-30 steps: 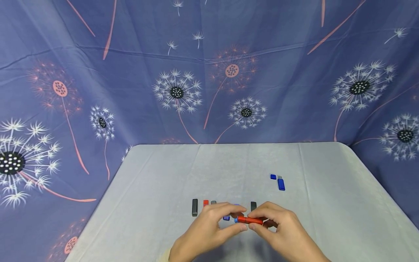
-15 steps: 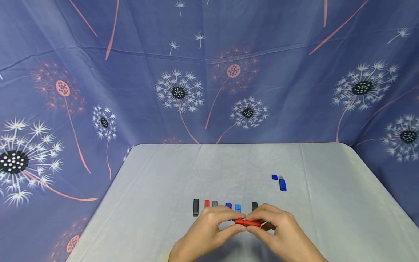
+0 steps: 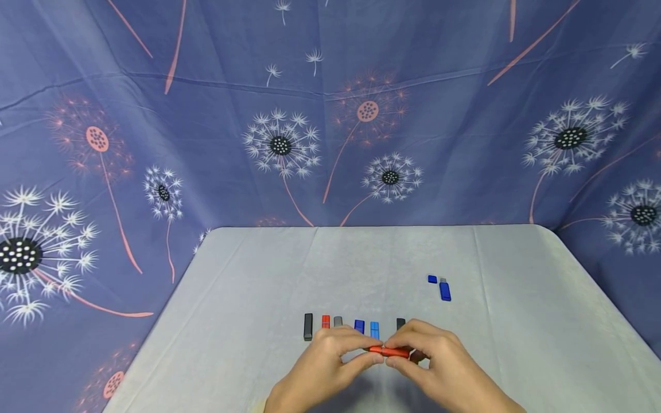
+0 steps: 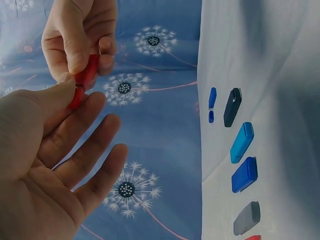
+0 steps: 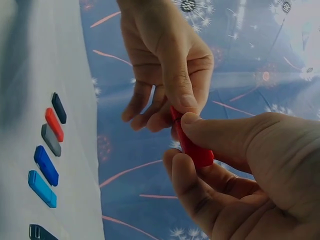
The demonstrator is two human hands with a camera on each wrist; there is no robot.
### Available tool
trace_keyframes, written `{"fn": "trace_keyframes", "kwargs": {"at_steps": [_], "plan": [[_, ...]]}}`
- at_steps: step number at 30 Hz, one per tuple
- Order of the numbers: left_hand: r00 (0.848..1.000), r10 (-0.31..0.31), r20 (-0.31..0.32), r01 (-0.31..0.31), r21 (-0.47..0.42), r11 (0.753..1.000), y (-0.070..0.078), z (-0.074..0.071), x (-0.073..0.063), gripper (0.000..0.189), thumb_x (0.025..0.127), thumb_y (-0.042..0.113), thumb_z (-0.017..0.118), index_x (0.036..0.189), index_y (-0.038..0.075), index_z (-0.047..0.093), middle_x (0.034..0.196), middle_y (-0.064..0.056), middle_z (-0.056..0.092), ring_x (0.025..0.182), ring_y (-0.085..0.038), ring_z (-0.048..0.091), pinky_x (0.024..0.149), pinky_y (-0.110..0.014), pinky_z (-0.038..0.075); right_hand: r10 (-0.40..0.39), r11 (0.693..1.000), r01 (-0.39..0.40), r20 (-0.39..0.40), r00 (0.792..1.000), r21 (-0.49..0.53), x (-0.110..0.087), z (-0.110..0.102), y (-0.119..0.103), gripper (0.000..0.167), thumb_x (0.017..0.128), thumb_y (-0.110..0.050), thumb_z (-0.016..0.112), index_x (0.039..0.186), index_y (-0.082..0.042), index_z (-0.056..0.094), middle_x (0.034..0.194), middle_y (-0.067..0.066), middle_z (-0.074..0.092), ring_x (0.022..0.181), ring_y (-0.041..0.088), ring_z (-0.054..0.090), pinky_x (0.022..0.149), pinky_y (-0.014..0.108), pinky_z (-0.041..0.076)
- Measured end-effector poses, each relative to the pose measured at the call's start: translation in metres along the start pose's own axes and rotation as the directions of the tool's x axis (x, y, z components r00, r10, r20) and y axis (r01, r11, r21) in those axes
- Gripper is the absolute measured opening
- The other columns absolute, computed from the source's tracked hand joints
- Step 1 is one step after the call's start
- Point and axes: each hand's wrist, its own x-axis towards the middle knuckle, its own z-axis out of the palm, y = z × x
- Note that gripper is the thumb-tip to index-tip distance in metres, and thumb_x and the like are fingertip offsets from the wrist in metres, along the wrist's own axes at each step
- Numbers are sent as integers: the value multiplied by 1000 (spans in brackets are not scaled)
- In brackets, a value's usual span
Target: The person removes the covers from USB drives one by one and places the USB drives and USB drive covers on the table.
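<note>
A red USB flash drive (image 3: 395,351) is held level between both hands above the near part of the table. My left hand (image 3: 333,358) pinches its left end between thumb and index finger; the other left fingers stand spread in the left wrist view. With thumb and curled fingers, my right hand (image 3: 439,361) grips the longer right part (image 5: 196,152). A dark seam crosses the red drive between the two hands' thumbs. The fingertips hide much of both ends.
Behind the hands lies a row of sticks: black (image 3: 308,327), red (image 3: 326,321), grey (image 3: 338,321), dark blue (image 3: 359,326), light blue (image 3: 374,329) and another black one (image 3: 400,323). Farther back right, a blue flash drive (image 3: 445,290) lies uncapped beside its cap (image 3: 432,279).
Both hands have shifted slightly left with the red flash drive, uncovering more of the two blue sticks behind. Both keep their hold on it; the loose blue drive and cap stay put.
</note>
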Motion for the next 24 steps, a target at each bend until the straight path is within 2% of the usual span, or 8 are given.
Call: {"fn": "trace_keyframes", "kwargs": {"at_steps": [4, 9, 16, 21, 24], "plan": [[1000, -10, 0, 10, -20, 1000, 1, 0, 1, 22, 94, 25, 74, 111, 11, 80, 101, 3, 79, 85, 1, 68, 74, -9, 53, -6, 1000, 6, 4, 1000, -9, 1, 0, 0, 18, 93, -14, 77, 104, -29, 74, 97, -14, 67, 81, -4, 59, 63, 18, 52], [999, 48, -12, -48, 18, 999, -1, 0, 2, 20, 94, 23, 74, 110, 12, 80, 100, 3, 79, 83, 1, 68, 74, -8, 51, -53, 998, 53, -15, 998, -36, 3, 1, 0, 20, 92, -14, 78, 104, -29, 74, 96, -17, 67, 78, -5, 57, 61, 16, 49], [1000, 21, -6, -21, 10, 1000, -1, 0, -1, 15, 94, 22, 75, 102, 11, 81, 94, 3, 79, 84, 1, 69, 74, -9, 53, -78, 997, 78, -7, 997, 2, 1, 1, 1, 18, 91, -14, 79, 102, -27, 76, 87, -17, 61, 73, -7, 52, 58, 12, 46], [1000, -11, 12, 11, -42, 999, 0, 0, -5, 15, 95, 21, 75, 103, 11, 81, 93, 2, 79, 83, 2, 67, 73, -9, 53, -55, 998, 54, 26, 998, 45, -1, 0, 1, 18, 92, -14, 78, 102, -28, 77, 84, -19, 58, 70, -8, 50, 56, 14, 46], [1000, 29, 9, -29, -35, 999, -1, -1, -5, 14, 94, 20, 75, 103, 11, 81, 92, 3, 79, 81, 3, 67, 73, -8, 52, -29, 997, 25, 53, 998, 74, -1, -1, 1, 17, 92, -15, 77, 103, -29, 78, 84, -19, 59, 70, -7, 51, 55, 15, 46]]}}
